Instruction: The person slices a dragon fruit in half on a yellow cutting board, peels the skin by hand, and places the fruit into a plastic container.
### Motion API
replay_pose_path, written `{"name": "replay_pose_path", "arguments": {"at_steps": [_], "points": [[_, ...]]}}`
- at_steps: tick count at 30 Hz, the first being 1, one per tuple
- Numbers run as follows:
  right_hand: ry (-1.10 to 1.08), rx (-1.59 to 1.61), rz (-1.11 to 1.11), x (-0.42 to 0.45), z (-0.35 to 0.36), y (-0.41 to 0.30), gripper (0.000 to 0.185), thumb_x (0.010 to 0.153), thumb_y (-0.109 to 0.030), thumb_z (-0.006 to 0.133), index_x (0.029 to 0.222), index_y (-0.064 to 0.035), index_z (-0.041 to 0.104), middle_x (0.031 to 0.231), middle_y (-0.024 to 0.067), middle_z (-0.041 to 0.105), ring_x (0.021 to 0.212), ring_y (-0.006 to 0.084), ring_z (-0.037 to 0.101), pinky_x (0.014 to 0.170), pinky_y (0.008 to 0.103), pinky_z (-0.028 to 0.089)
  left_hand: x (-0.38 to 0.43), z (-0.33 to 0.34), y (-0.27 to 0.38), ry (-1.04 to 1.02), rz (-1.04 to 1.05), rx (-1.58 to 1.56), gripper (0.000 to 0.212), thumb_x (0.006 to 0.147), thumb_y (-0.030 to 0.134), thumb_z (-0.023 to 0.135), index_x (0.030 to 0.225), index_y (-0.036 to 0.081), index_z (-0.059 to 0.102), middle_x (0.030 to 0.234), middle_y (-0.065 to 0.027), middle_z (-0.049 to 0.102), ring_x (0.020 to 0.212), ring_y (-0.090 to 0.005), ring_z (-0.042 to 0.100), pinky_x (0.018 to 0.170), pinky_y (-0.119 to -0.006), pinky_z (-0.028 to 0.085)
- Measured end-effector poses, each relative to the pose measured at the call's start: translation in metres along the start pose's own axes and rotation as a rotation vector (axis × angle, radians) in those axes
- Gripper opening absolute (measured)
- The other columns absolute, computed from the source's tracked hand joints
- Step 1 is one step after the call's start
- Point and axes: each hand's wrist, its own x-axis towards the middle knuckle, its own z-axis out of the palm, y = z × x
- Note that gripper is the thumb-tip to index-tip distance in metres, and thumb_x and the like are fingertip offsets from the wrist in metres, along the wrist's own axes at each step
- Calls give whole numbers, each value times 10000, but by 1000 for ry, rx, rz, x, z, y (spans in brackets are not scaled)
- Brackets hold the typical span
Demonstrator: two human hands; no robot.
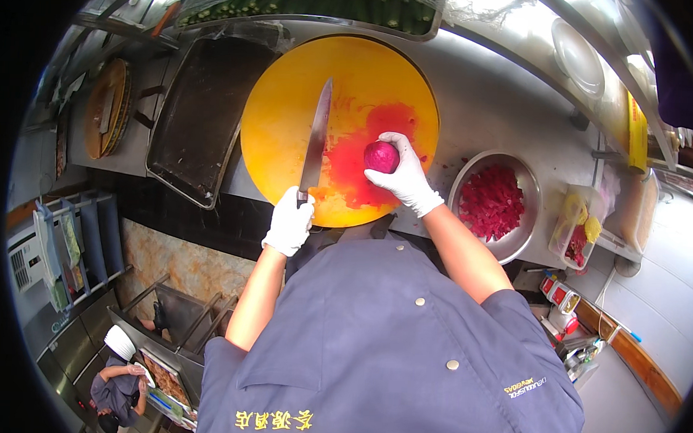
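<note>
A round yellow cutting board (281, 122) lies in front of me, stained red right of its middle. My left hand (289, 220), in a white glove, grips the handle of a large kitchen knife (316, 141) at the board's near edge; its blade points away from me over the board. My right hand (406, 174), gloved too, holds a round magenta vegetable (381, 157), perhaps a peeled beetroot, over the red stain. Right of the board, a steel bowl (533, 209) contains chopped dark red pieces (492, 202).
Left of the board is a dark metal tray (198, 119); a tray of green vegetables (308, 6) stands beyond it. A clear container with scraps (576, 224) sits right of the bowl. A shelf rail runs along the back right. At lower left, a co-worker (117, 389) handles a plate.
</note>
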Motion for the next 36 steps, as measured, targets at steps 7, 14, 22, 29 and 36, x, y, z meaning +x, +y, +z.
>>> {"name": "replay_pose_path", "arguments": {"at_steps": [7,14,22,29,36], "points": [[-148,-422,-371,7,-1,22,619,695,-208,812,1241,-71,554,1182,142,593,1141,345,543,1031,402,445,-13,8,-5,35,-105,-28,44,928,115,556,941,88,523,668,-8,505,471,-84,451,418,-252,370],[-166,-416,-268,-16,-31,20,658,698,-237,832,1267,-58,554,1311,157,552,1229,342,511,1059,405,429,-28,29,14,-10,-26,452,221,973,235,537,1055,31,556,859,-179,648,757,-351,646,712,-421,517],[-198,-655,-531,-24,-46,-13,339,734,-113,752,1044,-101,615,1158,94,569,1132,316,540,928,403,499,-46,45,2,23,268,822,246,990,270,493,1043,31,518,929,-229,651,848,-427,628,750,-505,500],[-353,-832,-573,-9,-45,-21,264,731,-70,710,969,-96,597,1091,72,563,1045,320,536,830,398,539,-59,52,5,34,284,873,255,997,287,486,1022,36,519,877,-216,645,824,-413,633,732,-493,504],[-459,-904,-453,-4,-44,-33,285,697,-50,726,950,-95,603,1114,72,554,1070,318,525,852,400,528,-59,55,-7,76,399,815,225,993,266,505,955,45,502,811,-225,611,748,-436,602,656,-515,471]]}}
